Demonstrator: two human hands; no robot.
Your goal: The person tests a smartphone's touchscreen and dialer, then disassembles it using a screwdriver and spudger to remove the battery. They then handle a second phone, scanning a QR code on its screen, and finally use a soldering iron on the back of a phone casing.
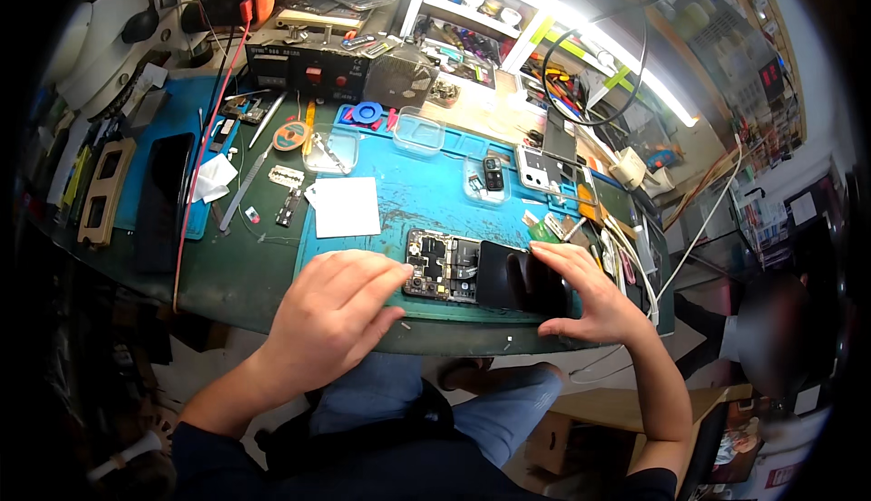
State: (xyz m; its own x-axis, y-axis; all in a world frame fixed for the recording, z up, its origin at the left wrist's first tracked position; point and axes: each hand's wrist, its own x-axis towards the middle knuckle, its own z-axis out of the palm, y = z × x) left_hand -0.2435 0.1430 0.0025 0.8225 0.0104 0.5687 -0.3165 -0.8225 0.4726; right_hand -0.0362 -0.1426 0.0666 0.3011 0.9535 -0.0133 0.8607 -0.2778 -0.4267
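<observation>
An opened smartphone (442, 266) lies on the blue mat near the bench's front edge, its circuit board and inner parts exposed. Over its right part rests a black phone screen (510, 276), joined to the inside by what looks like a short flex cable. My left hand (337, 306) is at the phone's left end, fingers stretched out, index fingertip at the frame's edge and thumb apart. Around the screen's right end my right hand (597, 299) is curved, fingers at the far edge and thumb at the near edge, gripping it.
A white square pad (347, 207) lies left of the phone. Behind are a clear tray with small parts (486, 180), another clear box (419, 131) and a silver phone housing (539, 171). Cables (646, 279) hang at the right. A dark power unit (308, 73) stands at the back.
</observation>
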